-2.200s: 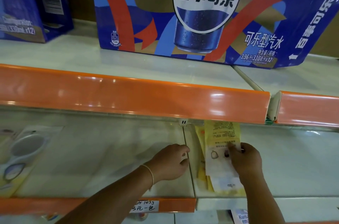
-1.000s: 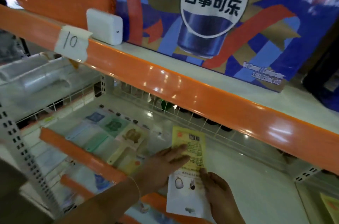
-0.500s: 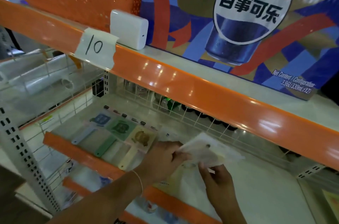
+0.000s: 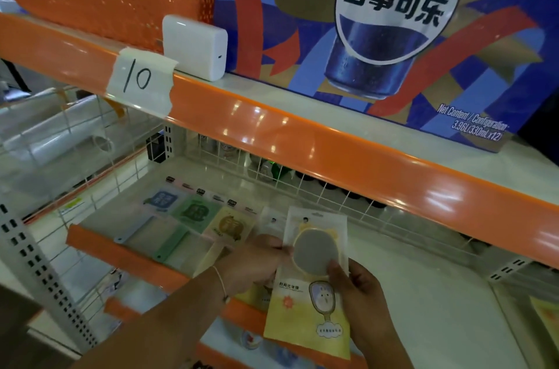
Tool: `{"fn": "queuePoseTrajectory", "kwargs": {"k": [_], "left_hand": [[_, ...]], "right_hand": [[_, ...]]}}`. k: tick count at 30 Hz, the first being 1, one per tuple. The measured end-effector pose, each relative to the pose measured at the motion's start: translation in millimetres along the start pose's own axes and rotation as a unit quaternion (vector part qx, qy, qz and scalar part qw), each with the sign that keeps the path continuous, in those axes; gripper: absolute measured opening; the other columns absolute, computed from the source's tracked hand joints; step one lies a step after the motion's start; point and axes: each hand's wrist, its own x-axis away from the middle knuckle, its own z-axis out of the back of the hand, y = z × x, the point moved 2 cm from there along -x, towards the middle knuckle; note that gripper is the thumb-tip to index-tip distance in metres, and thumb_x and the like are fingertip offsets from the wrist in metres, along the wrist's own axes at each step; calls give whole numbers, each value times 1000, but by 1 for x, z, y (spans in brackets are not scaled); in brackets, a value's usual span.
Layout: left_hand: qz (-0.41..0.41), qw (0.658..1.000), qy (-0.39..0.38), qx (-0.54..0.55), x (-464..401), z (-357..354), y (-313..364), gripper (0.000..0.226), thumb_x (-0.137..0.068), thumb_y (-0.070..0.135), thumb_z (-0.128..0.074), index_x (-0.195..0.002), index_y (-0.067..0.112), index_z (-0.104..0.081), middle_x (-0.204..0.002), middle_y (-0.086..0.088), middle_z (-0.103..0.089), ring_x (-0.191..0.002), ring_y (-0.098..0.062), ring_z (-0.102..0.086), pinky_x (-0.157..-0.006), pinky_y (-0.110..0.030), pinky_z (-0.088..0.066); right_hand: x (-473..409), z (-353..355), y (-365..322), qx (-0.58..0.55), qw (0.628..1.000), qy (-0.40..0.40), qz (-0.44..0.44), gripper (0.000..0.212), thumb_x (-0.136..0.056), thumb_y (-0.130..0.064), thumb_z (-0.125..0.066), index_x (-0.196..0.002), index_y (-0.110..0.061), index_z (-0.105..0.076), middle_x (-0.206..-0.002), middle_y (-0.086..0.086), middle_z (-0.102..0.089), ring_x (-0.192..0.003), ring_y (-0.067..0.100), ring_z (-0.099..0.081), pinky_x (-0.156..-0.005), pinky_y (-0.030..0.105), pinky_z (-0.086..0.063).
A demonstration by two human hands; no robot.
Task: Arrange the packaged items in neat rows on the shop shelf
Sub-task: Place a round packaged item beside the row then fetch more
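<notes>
Three packets (image 4: 193, 213) are already laid in a row on the shelf (image 4: 429, 287), while a mirror packet (image 4: 314, 278), seemingly the next one, is held above it, clamped by fingers of both hands.

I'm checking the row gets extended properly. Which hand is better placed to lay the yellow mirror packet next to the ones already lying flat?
Probably the left hand: it grips the yellow mirror packet on the side facing the flat packets. The right hand holds the far edge.
</notes>
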Motion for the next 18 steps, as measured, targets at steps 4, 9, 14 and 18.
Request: {"fn": "queuePoseTrajectory", "kwargs": {"k": [4,9,14,18], "left_hand": [[-2,998,40,-47,-6,-6,-8,25,-95,32,-56,-82,13,-66,-68,-4,-62,-58,-15,-58,-51,-22,-45],[-197,899,179,-347,-20,-2,-35,16,-92,35,-48,-90,25,-60,-80,4,-64,-65,-11,-61,-54,-16,-44],[-311,786,159,-510,-22,-12,-60,32,-87,42,-45,-107,24,-62,-108,2,-66,-102,-18,-62,-83,-33,-55],[-288,744,143,-585,-22,-13,-76,43,-84,48,-44,-112,25,-66,-125,1,-64,-121,-21,-58,-99,-35,-40]], "right_hand": [[-7,6,10,3,1000,23,-11,11,-91,-9,-63,-96,-10,-72,-85,9,-77,-80,25,-73,-66,34,-59],[-34,37,39,105,986,125,-42,12,-91,-15,-64,-99,-10,-72,-81,6,-75,-79,25,-71,-74,46,-59],[-51,53,50,261,953,148,-48,23,-91,-23,-59,-109,-10,-67,-89,6,-70,-82,24,-66,-77,42,-55],[-55,51,53,424,894,141,-40,49,-90,-37,-58,-132,-14,-51,-119,12,-65,-108,32,-59,-91,38,-49]]}}
